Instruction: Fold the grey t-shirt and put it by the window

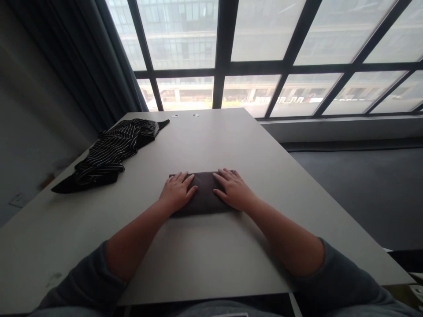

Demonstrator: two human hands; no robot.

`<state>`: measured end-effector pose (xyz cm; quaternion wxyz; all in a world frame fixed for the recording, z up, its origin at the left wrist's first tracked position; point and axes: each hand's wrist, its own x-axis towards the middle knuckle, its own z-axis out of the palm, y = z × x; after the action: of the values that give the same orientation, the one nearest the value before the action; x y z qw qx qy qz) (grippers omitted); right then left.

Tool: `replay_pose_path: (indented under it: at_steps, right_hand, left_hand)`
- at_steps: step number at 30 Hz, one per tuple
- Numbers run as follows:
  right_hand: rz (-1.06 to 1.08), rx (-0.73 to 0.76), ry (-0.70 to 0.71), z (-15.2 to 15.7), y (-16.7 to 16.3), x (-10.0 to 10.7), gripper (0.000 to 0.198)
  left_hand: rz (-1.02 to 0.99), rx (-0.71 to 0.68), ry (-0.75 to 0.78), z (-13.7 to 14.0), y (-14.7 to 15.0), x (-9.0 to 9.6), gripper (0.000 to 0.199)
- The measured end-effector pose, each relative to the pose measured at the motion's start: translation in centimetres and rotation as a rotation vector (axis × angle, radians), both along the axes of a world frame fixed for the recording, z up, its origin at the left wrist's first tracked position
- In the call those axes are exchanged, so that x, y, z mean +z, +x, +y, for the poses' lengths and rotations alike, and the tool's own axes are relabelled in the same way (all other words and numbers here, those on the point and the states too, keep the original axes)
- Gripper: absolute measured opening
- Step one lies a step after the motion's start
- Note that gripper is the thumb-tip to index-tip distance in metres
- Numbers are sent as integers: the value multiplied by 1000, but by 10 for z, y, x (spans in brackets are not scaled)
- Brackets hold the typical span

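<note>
A dark grey-brown piece of cloth, folded into a flat rectangle (206,196), lies on the white table in front of me. My left hand (176,190) rests flat on its left end, fingers spread and pointing away from me. On the right end lies my right hand (233,189), palm down with the fingers apart. Between the two hands the middle of the folded cloth shows. Its outer ends are partly hidden under my palms. What kind of garment or cloth it is, I cannot tell.
A crumpled black garment with white stripes (114,147) lies along the left edge of the white table (205,259). Two round cable-hole covers (196,115) sit at the far edge. Beyond are a dark curtain (76,57) and large framed windows (257,31).
</note>
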<state>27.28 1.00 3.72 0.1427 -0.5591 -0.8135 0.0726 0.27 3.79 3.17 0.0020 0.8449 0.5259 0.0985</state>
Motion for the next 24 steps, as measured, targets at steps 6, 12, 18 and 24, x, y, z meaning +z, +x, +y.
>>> replay_pose_path:
  at_steps: [6,12,18,24]
  right_hand:
    - [-64,-67,-195,12,-4,-14,69]
    - [3,-140,-146,21,2,-18,58]
    - [-44,-152,-100,46,19,-10,52]
    - [-269,75,-455,97,31,34,52]
  left_hand:
    - [-34,36,-69,19,-8,-18,60]
    - [-118,9,-70,31,-18,-22,55]
    - [-253,-26,-64,47,-36,-32,50]
    - [-398,-78,-91,60,-55,-36,48]
